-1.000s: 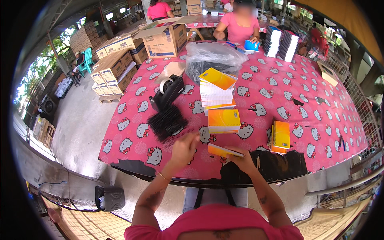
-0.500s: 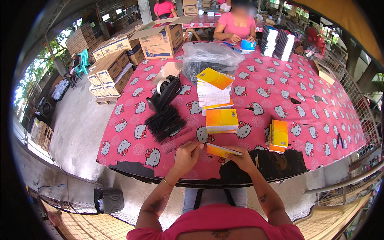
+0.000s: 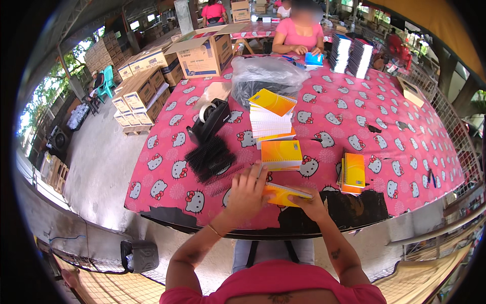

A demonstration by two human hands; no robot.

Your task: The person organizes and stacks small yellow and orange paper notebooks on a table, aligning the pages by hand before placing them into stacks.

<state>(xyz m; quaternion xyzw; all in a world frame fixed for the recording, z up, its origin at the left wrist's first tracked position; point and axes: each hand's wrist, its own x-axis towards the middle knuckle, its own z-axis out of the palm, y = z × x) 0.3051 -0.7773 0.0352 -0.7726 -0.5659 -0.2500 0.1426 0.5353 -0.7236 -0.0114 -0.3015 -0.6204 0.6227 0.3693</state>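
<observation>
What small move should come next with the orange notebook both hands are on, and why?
Probably reach the left hand to the pile of black spiral coils and pick one. The orange notebook is held at the table's near edge, the right hand gripping its near side, and no coil shows along its edge. The coils lie just left of the left hand, within easy reach.

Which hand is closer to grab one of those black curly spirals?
Probably the left hand. It rests on the orange notebook right beside the black spiral pile, which lies on the person's left. The right hand holds the notebook's other end, farther off.
</observation>
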